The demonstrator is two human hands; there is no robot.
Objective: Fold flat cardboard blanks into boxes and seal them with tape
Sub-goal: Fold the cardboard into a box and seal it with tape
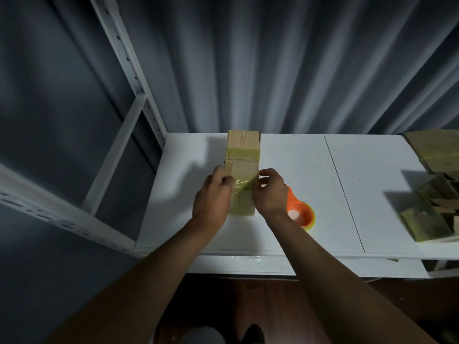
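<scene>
Both hands flank the box [242, 175] on the white table [310, 194]: left hand [213, 197] at nine o'clock, fingers curled onto the taped side, right hand [269, 192] at three o'clock, thumb and fingers pinching the tape strip [244, 184]. Judged light, hollow and crushable, slick where taped; best held by its stiff edges. Orange tape dispenser [299, 214] lies just beside the right wrist.

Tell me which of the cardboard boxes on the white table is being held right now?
The long brown cardboard box at the table's middle, between the left hand and right hand. The taped cardboard boxes piled at the right edge lie untouched.
</scene>
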